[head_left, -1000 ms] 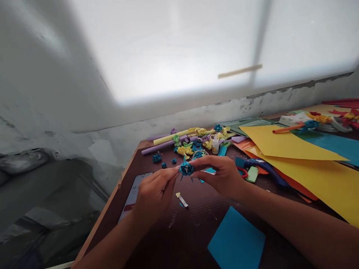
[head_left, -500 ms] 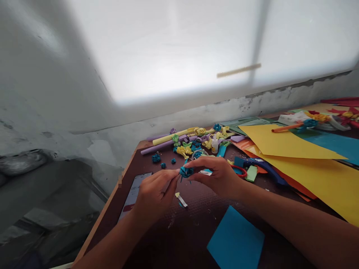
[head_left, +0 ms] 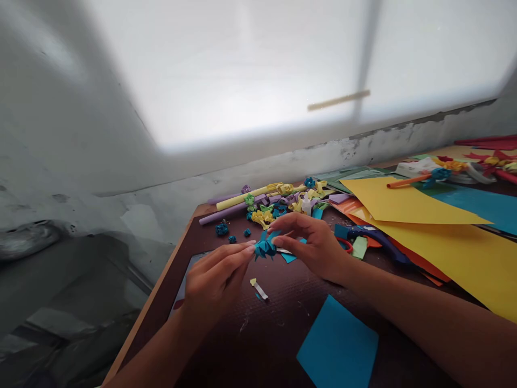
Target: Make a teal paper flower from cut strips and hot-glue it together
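Observation:
Between my two hands, just above the dark table, is a small blue paper flower with pointed petals. My left hand pinches its left side with the fingertips. From the right, my right hand grips its other side between thumb and fingers. Below them lies a small white and yellow paper scrap. A blue paper sheet rests nearer to me. Three loose blue paper flowers, one of them the larger flower, sit beyond my left hand.
A phone lies partly behind my left hand. Rolled paper tubes and several yellow paper flowers are at the back. Scissors and yellow sheets lie to the right. The table's left edge is close by.
The blue flower has been turned between my fingers, so its pointed petals now show from the side. Both hands have shifted slightly, and the view has moved a little.

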Demonstrator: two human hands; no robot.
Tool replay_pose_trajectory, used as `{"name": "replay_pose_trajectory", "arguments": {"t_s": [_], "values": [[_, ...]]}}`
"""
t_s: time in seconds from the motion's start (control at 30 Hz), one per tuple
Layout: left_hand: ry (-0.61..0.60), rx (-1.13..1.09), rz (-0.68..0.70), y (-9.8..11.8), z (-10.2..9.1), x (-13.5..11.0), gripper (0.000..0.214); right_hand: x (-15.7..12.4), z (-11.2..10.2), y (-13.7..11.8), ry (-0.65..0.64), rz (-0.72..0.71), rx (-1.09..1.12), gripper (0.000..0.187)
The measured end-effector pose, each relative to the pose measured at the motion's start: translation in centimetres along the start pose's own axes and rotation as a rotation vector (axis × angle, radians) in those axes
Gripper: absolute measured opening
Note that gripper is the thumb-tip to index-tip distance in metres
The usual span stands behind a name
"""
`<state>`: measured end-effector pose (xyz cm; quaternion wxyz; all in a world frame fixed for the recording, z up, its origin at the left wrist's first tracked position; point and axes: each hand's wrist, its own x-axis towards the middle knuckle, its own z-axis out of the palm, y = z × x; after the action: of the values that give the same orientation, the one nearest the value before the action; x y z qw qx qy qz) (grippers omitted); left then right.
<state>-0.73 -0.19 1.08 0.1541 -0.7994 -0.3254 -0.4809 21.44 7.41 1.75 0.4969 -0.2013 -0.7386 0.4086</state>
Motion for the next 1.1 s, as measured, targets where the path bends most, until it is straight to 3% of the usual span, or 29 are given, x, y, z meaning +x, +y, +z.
{"name": "replay_pose_trajectory", "arguments": {"t_s": [0.17, 0.3, 0.4, 0.5, 0.6, 0.8, 0.97, 1.1], "values": [[-0.042, -0.069, -0.002, 0.1, 0.1, -0.2, 0.035, -0.2, 0.4, -0.1, -0.026, -0.156, 0.055, 0.023], [-0.046, -0.074, -0.003, -0.1, 0.5, -0.7, 0.040, -0.4, 0.5, 0.1, -0.011, -0.420, -0.053, 0.022], [-0.027, -0.165, -0.117, 0.0, 0.9, -1.0, 0.048, -0.4, 0.3, 0.1, -0.015, -0.607, -0.190, 0.027], [-0.009, -0.341, -0.244, 0.5, 1.3, -1.2, 0.056, -0.4, -0.1, 0.2, -0.057, -0.701, -0.315, 0.032], [-0.006, -0.389, -0.193, 1.0, 1.5, -1.1, 0.061, -0.5, -0.2, 0.3, -0.075, -0.716, -0.326, 0.031], [-0.069, -0.295, -0.104, 1.5, 1.3, -0.1, 0.051, -0.7, 0.0, 0.2, 0.014, -0.646, -0.313, 0.022], [-0.080, -0.358, -0.221, 1.6, 1.1, 0.1, 0.037, -0.6, -0.1, 0.1, -0.071, -0.681, -0.334, 0.019], [-0.142, -0.427, -0.366, 1.2, 1.1, 0.1, 0.022, -0.6, -0.2, 0.2, -0.174, -0.583, -0.371, 0.021]]}}
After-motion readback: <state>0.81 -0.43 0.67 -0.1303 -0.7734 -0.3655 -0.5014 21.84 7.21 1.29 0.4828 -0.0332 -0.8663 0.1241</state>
